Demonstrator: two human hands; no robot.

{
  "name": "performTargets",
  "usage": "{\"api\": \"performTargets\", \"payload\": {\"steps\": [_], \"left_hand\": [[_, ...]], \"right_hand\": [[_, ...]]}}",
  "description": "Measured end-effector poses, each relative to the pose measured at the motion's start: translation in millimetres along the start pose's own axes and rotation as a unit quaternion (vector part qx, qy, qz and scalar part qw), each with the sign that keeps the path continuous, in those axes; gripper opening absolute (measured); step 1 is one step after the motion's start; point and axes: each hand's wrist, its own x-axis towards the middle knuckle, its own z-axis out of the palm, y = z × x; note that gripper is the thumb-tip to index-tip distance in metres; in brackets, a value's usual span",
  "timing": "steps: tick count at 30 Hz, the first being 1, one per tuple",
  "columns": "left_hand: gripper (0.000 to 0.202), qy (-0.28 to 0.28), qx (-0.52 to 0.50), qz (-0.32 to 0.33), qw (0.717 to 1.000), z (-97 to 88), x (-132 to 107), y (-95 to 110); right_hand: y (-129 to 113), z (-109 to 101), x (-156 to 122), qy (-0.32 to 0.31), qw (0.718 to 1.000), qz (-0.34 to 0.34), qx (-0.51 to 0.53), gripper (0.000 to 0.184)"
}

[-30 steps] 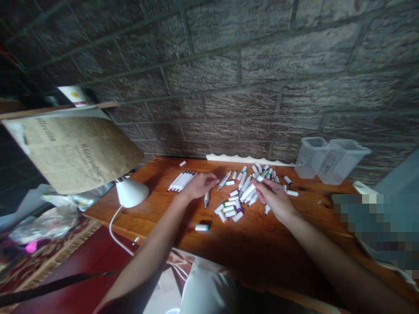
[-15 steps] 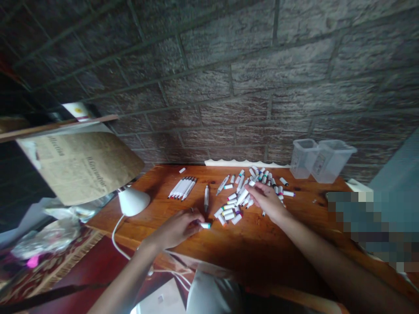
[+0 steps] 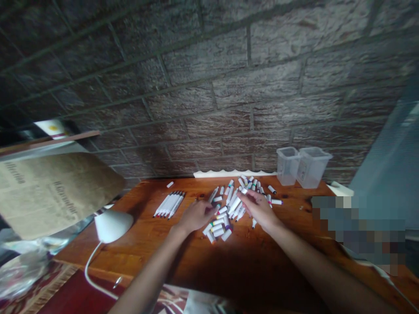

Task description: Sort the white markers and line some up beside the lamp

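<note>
My left hand (image 3: 198, 214) is over the table just left of the loose pile, fingers pinched round a small white marker cap (image 3: 217, 206) with a green end. Among the pile, my right hand (image 3: 260, 209) grips a white marker (image 3: 241, 194) between thumb and fingers; part of it blends with the markers beneath. White caps with coloured ends (image 3: 218, 228) lie scattered in front of the hands. A single marker (image 3: 213, 194) slants just beyond my left fingers. Further left, several markers (image 3: 168, 205) lie side by side in a neat row.
Two clear plastic containers (image 3: 312, 168) stand at the back right against the brick wall (image 3: 229, 109). A white lamp (image 3: 113, 226) with a cord is at the table's left edge, beside a brown paper bag (image 3: 59, 187). One loose cap (image 3: 170, 184) lies behind the row.
My left hand has moved from the table's front up and right to the pile, carrying the cap. My right hand keeps the marker, close to where it was. The view has shifted.
</note>
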Motion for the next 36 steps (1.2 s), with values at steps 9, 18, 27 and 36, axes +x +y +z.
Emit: {"api": "performTargets", "payload": {"steps": [9,18,27,36], "left_hand": [[0.035,0.025,0.110,-0.087,0.990,-0.6,40,-3],[0.033,0.053,0.084,-0.088,0.991,-13.3,17,-29],[0.052,0.069,0.045,-0.205,0.975,-23.9,7,-40],[0.032,0.036,-0.001,-0.123,0.992,-4.8,15,-45]], "right_hand": [[10,1,1,-0.003,1.000,-0.018,-0.022,0.049],[4,-8,5,0.041,0.997,-0.048,-0.052,0.048],[-1,-4,-2,0.043,0.988,-0.087,-0.120,0.053],[-8,-2,-6,0.039,0.987,-0.087,-0.131,0.055]]}}
